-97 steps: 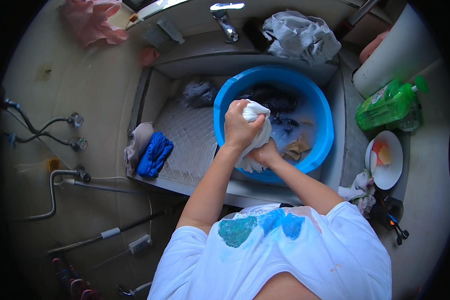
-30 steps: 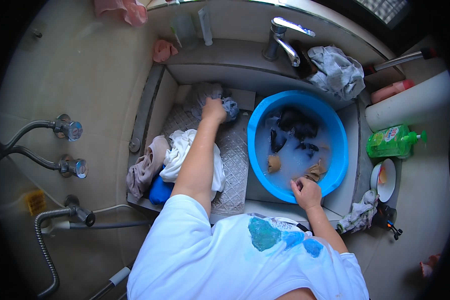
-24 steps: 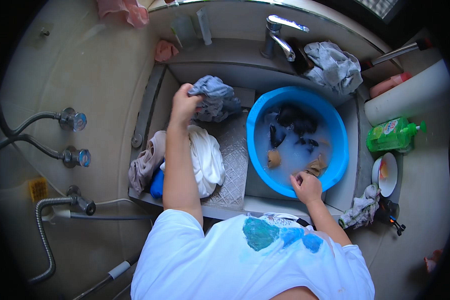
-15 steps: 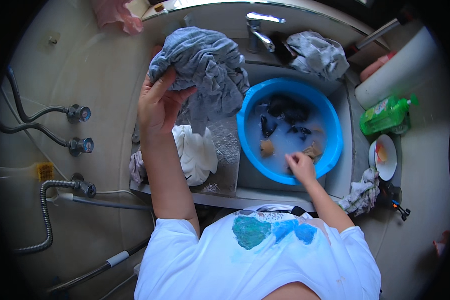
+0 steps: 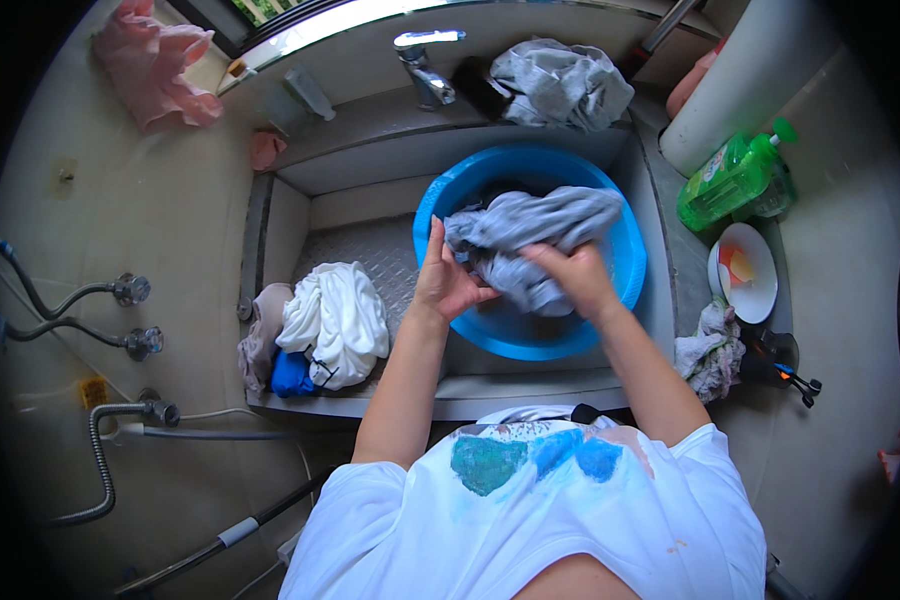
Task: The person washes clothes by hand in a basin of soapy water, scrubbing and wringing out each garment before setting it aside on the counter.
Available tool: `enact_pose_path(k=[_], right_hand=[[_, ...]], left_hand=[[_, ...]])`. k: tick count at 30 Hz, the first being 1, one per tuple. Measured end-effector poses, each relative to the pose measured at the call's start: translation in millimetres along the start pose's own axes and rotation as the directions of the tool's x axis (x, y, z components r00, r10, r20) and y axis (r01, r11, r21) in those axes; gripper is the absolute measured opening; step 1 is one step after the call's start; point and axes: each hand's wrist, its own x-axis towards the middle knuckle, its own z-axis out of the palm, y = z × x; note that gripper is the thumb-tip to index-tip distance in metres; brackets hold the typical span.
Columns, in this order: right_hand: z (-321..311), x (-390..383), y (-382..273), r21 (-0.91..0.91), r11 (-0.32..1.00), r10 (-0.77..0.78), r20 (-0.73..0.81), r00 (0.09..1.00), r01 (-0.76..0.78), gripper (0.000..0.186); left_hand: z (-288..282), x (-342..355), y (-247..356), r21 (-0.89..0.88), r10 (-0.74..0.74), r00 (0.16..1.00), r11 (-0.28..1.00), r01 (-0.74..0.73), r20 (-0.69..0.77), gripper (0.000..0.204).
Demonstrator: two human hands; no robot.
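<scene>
Bunched wet grey cloth (image 5: 545,225) is held over the blue basin (image 5: 628,265), its lower folds hanging inside the rim. My left hand (image 5: 444,280) grips its left end, thumb toward the middle. From the near right, my right hand (image 5: 578,278) closes on the folds, its fingers partly hidden by the fabric. Most of the basin's contents are hidden by the cloth; a dark piece shows behind it. To the left in the sink (image 5: 370,235) lies a white garment (image 5: 342,322), beside a blue cloth (image 5: 292,374) and a greyish-pink cloth (image 5: 266,338).
Behind the basin stand a faucet (image 5: 426,72) and a crumpled light grey cloth (image 5: 562,85). Along the right ledge are green pump bottles (image 5: 728,182), a white bowl (image 5: 760,300) and a rag (image 5: 712,352). A thick white pipe (image 5: 745,90) rises at the back right.
The grey cloth has come down from the upper left to over the basin. My right hand has left the basin's near side and now grips the cloth too. The view has shifted.
</scene>
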Motion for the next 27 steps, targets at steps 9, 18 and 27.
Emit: enact_pose_path(k=[9,18,27], right_hand=[[33.4,1.0,16.6,-0.761,0.574,-0.37,0.086,0.925,0.301,0.034],[-90.6,69.5,93.9,-0.899,0.332,-0.004,-0.303,0.953,-0.285,0.032],[-34.4,61.2,121.4,-0.953,0.272,-0.011,0.137,0.991,0.135,0.051]], left_hand=[[-22.1,49.3,-53.6,0.24,0.359,0.904,0.88,-0.41,0.231,0.046],[-8.3,50.2,-14.5,0.453,0.378,0.897,0.857,-0.247,-0.227,0.056],[-42.4,116.4,-61.1,0.897,0.517,0.821,-0.204,0.393,-0.242,0.054]])
